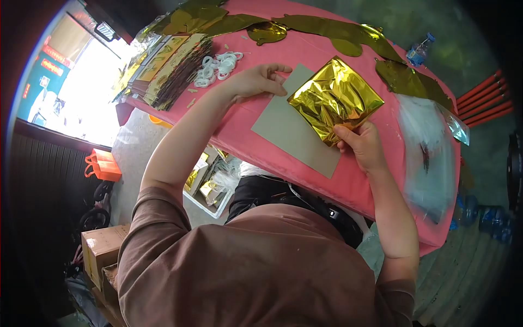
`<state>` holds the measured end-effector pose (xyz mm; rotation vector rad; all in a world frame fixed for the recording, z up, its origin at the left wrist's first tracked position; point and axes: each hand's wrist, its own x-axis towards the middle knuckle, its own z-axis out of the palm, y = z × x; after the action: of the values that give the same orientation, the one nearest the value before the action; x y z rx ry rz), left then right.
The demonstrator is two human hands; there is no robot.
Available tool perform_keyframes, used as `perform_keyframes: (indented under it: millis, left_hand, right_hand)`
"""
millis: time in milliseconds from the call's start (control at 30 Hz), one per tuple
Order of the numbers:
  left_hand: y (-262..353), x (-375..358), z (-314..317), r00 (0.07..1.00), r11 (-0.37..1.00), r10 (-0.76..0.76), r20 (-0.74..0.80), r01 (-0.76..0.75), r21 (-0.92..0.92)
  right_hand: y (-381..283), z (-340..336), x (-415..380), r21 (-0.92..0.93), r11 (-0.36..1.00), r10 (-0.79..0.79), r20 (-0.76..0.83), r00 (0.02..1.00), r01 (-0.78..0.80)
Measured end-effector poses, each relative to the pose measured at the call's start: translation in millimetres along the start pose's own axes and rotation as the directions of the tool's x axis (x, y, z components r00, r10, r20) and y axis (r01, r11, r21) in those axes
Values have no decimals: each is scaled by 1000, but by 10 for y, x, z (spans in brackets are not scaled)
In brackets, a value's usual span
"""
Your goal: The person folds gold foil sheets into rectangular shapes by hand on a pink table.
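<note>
In my right hand (362, 143) is a crinkled, shiny gold foil square (340, 90), pinched at its lower corner between thumb and fingers. The foil overlaps the upper right part of a plain grey cardboard sheet (297, 131), which lies slanted near the front edge of the table. My left hand (261, 82) is at the cardboard's upper left edge, thumb and fingers apart, with nothing held between them. Part of the cardboard is hidden behind the foil.
The pink-covered table (239, 128) carries stacked printed card pieces (169, 71), white cord loops (218, 68), gold foil cutouts (327, 32) along the far edge and clear plastic bags (427, 158) at right. A bottle (420, 50) stands beyond. Below sits a white crate (210, 188).
</note>
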<state>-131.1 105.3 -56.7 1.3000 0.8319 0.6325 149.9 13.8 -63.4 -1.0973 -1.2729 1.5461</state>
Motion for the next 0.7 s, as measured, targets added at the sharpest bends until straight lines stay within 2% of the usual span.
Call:
perform_keyframes:
  millis: [133, 200, 333, 400, 500, 633, 700]
  left_hand:
    - [17, -106, 60, 999, 1000, -1, 53, 0, 18]
    - [11, -132, 95, 999, 992, -43, -16, 40, -120]
    - [13, -140, 70, 995, 985, -101, -28, 96, -144]
    - [21, -149, 83, 993, 950, -82, 86, 104, -295]
    - [14, -160, 72, 990, 926, -137, 21, 135, -353]
    - [20, -167, 96, 988, 901, -129, 80, 151, -406]
    - [19, -162, 104, 987, 931, -70, 143, 116, -345]
  right_hand:
    - [9, 6, -4, -78, 997, 12, -2, 1000, -12]
    - [11, 6, -2, -88, 996, 15, 0, 1000, -15]
    - [-20, 37, -15, -115, 993, 32, -11, 999, -33]
    - [-34, 47, -20, -126, 991, 38, -16, 999, -40]
    - [-40, 46, -28, -117, 993, 26, -12, 1000, -27]
    - [-39, 47, -27, -126, 992, 31, -10, 999, -32]
    - [-39, 45, -26, -124, 992, 23, -9, 1000, -24]
